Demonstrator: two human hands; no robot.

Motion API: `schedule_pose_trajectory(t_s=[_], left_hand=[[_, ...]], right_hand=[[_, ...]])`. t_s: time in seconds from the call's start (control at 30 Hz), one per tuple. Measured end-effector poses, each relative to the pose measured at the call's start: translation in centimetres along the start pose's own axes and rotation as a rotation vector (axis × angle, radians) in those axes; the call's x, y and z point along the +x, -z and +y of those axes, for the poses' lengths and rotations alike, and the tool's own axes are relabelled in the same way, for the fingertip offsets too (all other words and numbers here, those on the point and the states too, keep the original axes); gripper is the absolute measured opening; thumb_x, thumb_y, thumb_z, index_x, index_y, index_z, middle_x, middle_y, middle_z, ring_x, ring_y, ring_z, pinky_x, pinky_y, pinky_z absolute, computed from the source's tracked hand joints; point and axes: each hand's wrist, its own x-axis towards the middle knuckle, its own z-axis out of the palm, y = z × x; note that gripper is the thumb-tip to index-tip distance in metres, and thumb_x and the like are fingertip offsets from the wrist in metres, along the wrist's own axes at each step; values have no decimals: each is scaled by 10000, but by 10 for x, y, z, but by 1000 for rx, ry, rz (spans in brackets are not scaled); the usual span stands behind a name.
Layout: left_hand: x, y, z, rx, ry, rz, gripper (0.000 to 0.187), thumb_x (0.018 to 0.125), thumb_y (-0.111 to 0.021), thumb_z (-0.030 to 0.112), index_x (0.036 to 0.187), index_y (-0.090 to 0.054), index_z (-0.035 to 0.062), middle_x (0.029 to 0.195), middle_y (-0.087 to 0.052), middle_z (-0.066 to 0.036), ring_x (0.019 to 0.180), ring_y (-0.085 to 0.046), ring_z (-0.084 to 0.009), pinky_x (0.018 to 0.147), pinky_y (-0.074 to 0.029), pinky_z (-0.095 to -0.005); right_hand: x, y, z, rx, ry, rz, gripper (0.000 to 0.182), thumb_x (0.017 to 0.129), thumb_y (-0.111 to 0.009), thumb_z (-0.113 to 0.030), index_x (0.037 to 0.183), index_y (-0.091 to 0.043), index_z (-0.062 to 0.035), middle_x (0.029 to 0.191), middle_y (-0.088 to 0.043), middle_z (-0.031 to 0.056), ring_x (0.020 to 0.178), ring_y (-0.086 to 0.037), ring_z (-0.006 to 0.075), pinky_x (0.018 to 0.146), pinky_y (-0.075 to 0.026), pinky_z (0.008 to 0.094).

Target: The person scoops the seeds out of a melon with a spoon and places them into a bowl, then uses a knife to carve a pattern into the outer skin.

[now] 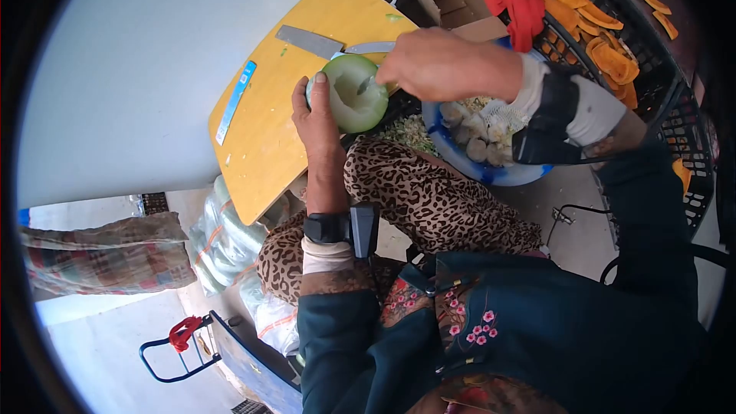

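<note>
Dark top [537, 322] nearest. Left hand [317, 119] grips hollowed gourd [346, 101]; right hand [441, 64] closed around partly hidden scoop [365, 84]. Loosened grip could let gourd twist, scoop jab left hand.

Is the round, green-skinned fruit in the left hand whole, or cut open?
Cut open: the round, green-skinned fruit shows pale flesh and a central hollow, as the left hand grips its side.

Yellow tabletop [264, 130], on it broad blade [308, 41], blue strip [235, 103], green scraps [393, 18], apparently another blade [369, 47]
</note>
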Motion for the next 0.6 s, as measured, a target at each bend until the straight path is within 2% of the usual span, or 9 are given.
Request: schedule_pose_trajectory(t_s=[0.07, 0.1, 0.17, 0.27, 0.3, 0.37, 0.43, 0.53, 0.6], left_hand=[[-6, -2, 5, -45, 24, 12, 668, 885, -634, 452, 1358, -449, 20, 1196, -575, -171, 1024, -591, -231, 835, -501, -346], [-6, -1, 8, -29, 46, 8, 645, 889, -608, 487, 1340, -456, 52, 1200, -570, -151, 1036, -593, -238, 810, -519, -380], [-7, 3, 10, -14, 98, 7, 606, 895, -554, 557, 1303, -470, 117, 1207, -559, -111, 1060, -596, -252, 760, -556, -449], [-3, 6, 12, -142, 115, 29, 596, 903, -594, 476, 1312, -488, 56, 1202, -569, -127, 1020, -596, -231, 843, -514, -366], [-3, 7, 13, -120, 128, 4, 605, 899, -566, 516, 1315, -470, 87, 1228, -553, -119, 1046, -594, -247, 824, -527, -406], [-4, 10, 15, -72, 159, -41, 623, 893, -512, 595, 1322, -434, 150, 1278, -520, -103, 1096, -589, -280, 786, -553, -488], [3, 16, 6, -42, 108, -69, 632, 893, -505, 602, 1332, -428, 153, 1285, -519, -101, 1107, -582, -277, 808, -539, -493], [5, 17, 3, -6, 100, -53, 643, 893, -496, 614, 1333, -437, 149, 1273, -531, -97, 1115, -575, -266, 843, -516, -493], [4, 18, 5, -2, 110, -53, 649, 891, -491, 625, 1326, -456, 145, 1261, -544, -93, 1116, -573, -256, 866, -500, -489]], right_hand=[[-5, -11, -2, -85, 47, -2, 105, 749, -584, -43, 818, -663, -48, 691, -603, 158, 678, -617, 375, 624, -500, 461], [-8, -13, 0, -127, 71, -9, 80, 747, -585, -46, 790, -651, -41, 678, -595, 159, 668, -616, 377, 617, -499, 457], [-32, 14, 6, -270, 58, -194, 46, 741, -590, -52, 758, -627, -29, 673, -591, 171, 668, -615, 374, 609, -493, 452], [-57, 33, 20, -373, -56, -344, 112, 719, -620, -37, 819, -671, -27, 729, -624, 188, 682, -642, 357, 569, -505, 437], [-60, 35, 22, -390, -109, -369, 161, 710, -634, -29, 858, -699, -29, 759, -642, 194, 689, -656, 349, 550, -513, 430], [-60, 34, 20, -332, -140, -215, 191, 762, -606, -38, 927, -699, -63, 748, -641, 190, 684, -652, 362, 566, -515, 444], [-52, 28, 15, -282, -154, -101, 237, 789, -586, -43, 997, -692, -87, 743, -641, 177, 687, -650, 372, 578, -517, 454], [-30, -8, 3, -11, -11, 295, 245, 814, -566, -63, 1036, -659, -110, 741, -638, 159, 694, -644, 381, 595, -517, 467], [-24, -15, -8, -17, -50, 238, 202, 805, -574, -78, 990, -650, -100, 747, -639, 155, 709, -646, 377, 604, -517, 466]])
